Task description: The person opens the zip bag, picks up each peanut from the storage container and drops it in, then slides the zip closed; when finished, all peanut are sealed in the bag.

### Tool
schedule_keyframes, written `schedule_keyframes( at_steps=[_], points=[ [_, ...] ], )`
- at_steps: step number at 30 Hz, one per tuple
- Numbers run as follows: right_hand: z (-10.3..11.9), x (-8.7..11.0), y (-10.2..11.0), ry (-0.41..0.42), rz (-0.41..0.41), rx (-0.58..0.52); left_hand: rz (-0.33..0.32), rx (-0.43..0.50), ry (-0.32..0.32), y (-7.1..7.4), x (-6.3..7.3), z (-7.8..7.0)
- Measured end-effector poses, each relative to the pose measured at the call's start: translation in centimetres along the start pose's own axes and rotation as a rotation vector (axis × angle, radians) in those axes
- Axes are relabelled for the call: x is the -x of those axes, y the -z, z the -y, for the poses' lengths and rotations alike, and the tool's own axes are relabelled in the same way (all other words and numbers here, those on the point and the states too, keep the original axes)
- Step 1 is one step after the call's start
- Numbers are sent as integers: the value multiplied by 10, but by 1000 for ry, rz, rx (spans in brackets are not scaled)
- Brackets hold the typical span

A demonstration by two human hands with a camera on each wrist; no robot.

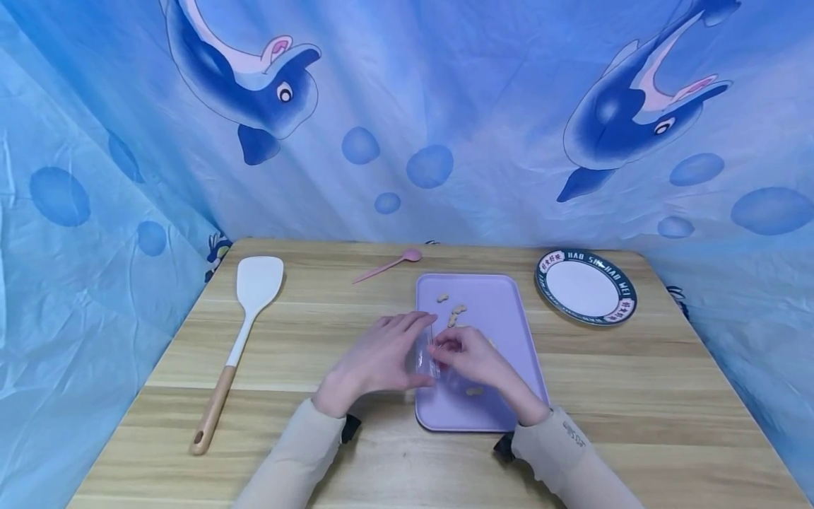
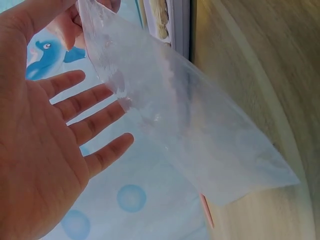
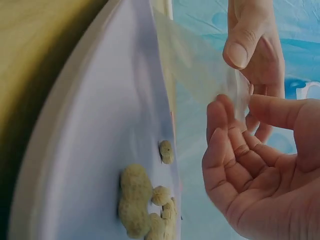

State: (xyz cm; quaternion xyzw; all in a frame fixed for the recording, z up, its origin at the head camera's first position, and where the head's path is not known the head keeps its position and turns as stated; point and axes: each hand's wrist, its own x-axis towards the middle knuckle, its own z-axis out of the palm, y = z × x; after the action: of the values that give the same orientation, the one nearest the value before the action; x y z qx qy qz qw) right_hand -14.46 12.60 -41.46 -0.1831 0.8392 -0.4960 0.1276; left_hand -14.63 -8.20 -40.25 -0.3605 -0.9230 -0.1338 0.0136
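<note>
A clear plastic bag (image 1: 424, 357) hangs between the two hands, above the left side of the lilac tray (image 1: 492, 293). Its edge is pinched between the thumb and fingers of my right hand (image 1: 473, 359). My left hand (image 1: 381, 357) is on the bag's other side, fingers spread and straight; in the left wrist view its fingertips reach the film of the bag (image 2: 190, 125). Several unshelled peanuts (image 3: 135, 197) lie on the tray, some of them partly behind the right hand in the head view. No contents can be made out in the bag.
Left on the wooden table lies a white spatula (image 1: 257, 283) with a wooden handle. A pink spoon (image 1: 410, 255) lies behind the tray. To the right is a white plate (image 1: 581, 288) with a dark green patterned rim. A blue dolphin-print curtain (image 1: 483, 205) hangs behind the table.
</note>
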Motion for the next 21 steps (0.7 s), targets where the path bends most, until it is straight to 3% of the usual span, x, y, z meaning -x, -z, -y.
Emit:
schedule_keyframes(
  at_steps=[5, 21],
  points=[
    [-1, 0, -4, -8, 39, -5, 25, -5, 17, -1, 0, -2],
    [-1, 0, -7, -31, 34, -18, 40, 4, 29, -1, 0, 0]
  ],
)
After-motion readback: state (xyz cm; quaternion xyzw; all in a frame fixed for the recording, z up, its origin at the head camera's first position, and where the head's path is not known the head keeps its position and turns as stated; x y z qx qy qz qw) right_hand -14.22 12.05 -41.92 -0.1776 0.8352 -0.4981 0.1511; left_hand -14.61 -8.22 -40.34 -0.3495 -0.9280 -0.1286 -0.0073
